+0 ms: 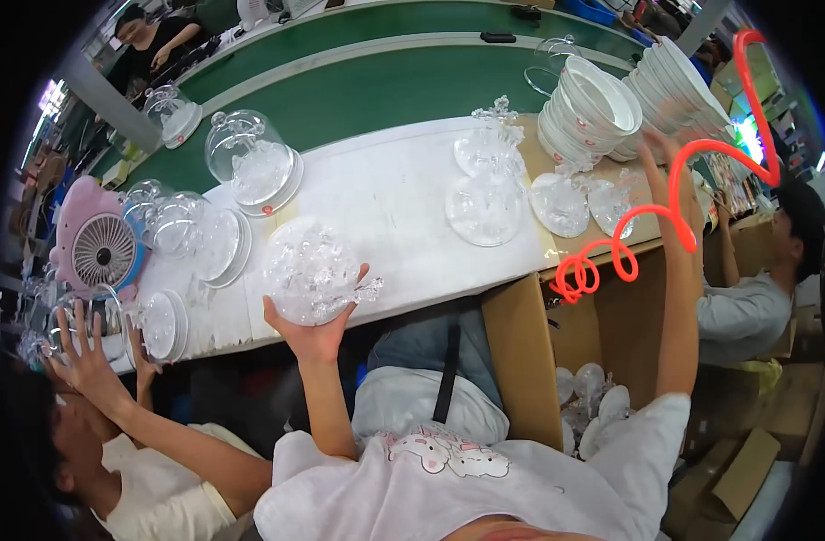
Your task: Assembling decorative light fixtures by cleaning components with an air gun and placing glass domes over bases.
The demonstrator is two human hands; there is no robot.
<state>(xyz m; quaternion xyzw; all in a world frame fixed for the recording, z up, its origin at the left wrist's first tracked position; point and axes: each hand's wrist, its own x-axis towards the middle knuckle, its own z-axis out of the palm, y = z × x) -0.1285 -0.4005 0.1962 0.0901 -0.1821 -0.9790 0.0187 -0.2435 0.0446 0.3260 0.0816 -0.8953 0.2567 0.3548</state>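
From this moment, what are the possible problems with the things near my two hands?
The left hand holds the clear ornament near the front edge of the white table; it might slip and fall. The leaning stacks of white bowl-like pieces could topple if the right hand knocks them. The red coiled hose appears to cross the right forearm, so it might snag.

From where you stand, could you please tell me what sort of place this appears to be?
Most likely a factory assembly line: what looks like a green conveyor runs behind the white bench, matching round white pieces stand stacked, and a co-worker is close by on the left.
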